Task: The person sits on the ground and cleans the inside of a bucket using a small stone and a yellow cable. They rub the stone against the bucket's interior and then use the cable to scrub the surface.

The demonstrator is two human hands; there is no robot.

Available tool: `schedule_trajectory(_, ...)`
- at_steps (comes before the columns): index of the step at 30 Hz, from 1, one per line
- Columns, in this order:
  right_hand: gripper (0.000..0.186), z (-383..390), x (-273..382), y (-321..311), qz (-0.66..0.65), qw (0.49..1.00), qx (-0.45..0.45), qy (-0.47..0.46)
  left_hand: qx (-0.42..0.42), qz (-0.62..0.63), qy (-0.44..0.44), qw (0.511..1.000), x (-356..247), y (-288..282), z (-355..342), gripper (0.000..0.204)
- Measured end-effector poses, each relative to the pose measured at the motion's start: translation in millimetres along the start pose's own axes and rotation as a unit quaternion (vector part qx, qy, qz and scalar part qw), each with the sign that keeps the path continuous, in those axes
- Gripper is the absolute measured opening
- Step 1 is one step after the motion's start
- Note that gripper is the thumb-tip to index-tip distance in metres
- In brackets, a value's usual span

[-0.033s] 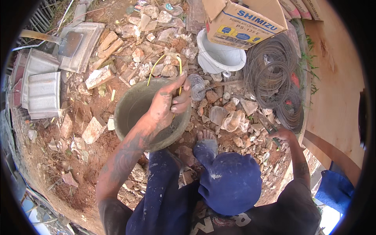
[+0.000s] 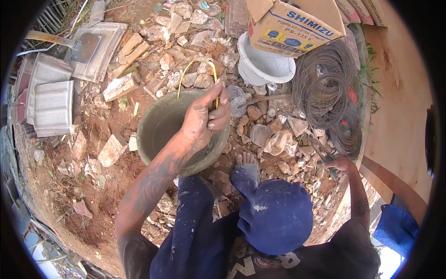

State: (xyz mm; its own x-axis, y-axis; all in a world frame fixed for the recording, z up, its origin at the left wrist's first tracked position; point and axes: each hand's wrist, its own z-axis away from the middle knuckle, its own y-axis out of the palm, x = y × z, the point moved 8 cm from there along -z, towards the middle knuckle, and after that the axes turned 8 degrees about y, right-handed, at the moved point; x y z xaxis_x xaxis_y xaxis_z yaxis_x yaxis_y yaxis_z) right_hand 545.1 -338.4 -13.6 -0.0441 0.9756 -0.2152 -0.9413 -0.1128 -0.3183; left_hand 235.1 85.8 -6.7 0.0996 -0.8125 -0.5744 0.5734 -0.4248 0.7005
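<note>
My left hand (image 2: 206,109), smeared with grey, is closed around a yellow cord (image 2: 214,76) that loops above the rim of a round grey bucket (image 2: 147,122). The bucket stands on the ground before my left knee; its inside is coated grey and partly hidden by my forearm. Off to the right, my right hand (image 2: 341,163) grips pliers (image 2: 331,170) with green handles. Their metal jaws point away from me, over the rubble beside a coil of thin dark wire (image 2: 309,81). The wire lies apart from the pliers.
Broken stones and brick (image 2: 112,149) cover the reddish soil. A white basin (image 2: 251,69) sits against an open cardboard box (image 2: 290,30). Roof tiles (image 2: 53,104) and a flat-bladed tool (image 2: 86,47) lie on the left. A wooden board (image 2: 395,102) borders the right side.
The view has shifted slightly, so the scene sits a little farther right. Both hands keep their holds on the yellow cord and the pliers.
</note>
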Motion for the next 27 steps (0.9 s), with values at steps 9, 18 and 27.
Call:
schedule_trajectory(9, 0.061, 96.4, -112.6, -30.1, -0.164, 0.976, -0.141, -0.023, -0.008, 0.082, 0.082, 0.993, 3.6, 15.3, -27.2, 0.049)
schedule_trajectory(18, 0.084, 156.9, -90.5, 76.1, -0.457, 0.811, 0.148, -0.334, -0.005, 0.115, 0.080, 0.990, 13.9, 14.8, -29.5, 0.047)
schedule_trajectory(27, 0.031, 61.8, -178.7, 128.7, 0.266, 0.931, 0.091, 0.232, -0.010, 0.083, 0.076, 0.994, 30.6, 13.2, -35.4, 0.044)
